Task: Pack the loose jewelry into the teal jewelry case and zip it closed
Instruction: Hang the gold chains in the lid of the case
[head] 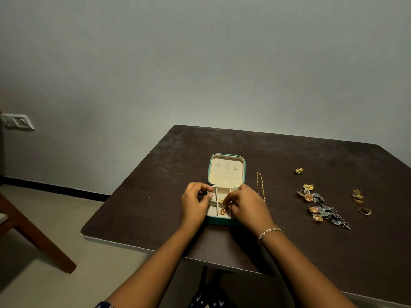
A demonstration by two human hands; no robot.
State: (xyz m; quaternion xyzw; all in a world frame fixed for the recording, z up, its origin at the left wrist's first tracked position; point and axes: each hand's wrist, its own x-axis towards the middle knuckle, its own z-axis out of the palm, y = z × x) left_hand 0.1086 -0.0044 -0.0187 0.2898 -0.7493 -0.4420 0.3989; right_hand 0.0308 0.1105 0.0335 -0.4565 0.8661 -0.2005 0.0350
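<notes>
A: Right, where's the case [226, 174]?

B: Mid-table, lid laid back flat towards the wall [200, 63], tray nearest the person. Left hand [195, 205] has fingers and thumb curled round the tray's left wall and pins it. Right hand [246, 207] is over the near compartments, fingertips bunched just above a gold piece [223, 211]. Too small to say if it has the piece pinched or has let it go.

A: Handling?

B: All light. The case looks stiff-walled with soft lining and would likely skate if nudged, so that bracing hand earns its keep. The chain [260, 185], just right of the case, is limp and prone to tangling; take it at one end and lower it in coils. The earrings [320, 207] lie in a heap further right with thin leaf parts, probably snaggy; lift them singly by the body, not the dangles. The rings [357, 196] and stud [298, 170] are hard, smooth and apt to roll, so a fingertip pinch.

A: Surface, room?

B: Dark table [289, 252], matt, scuffed, flat, with a pale edge. Plain grey wall with a switch plate [17, 122] at left, a wooden chair [33, 236] on a pale floor. Dim light. A bracelet [269, 231] is on the right wrist.
</notes>
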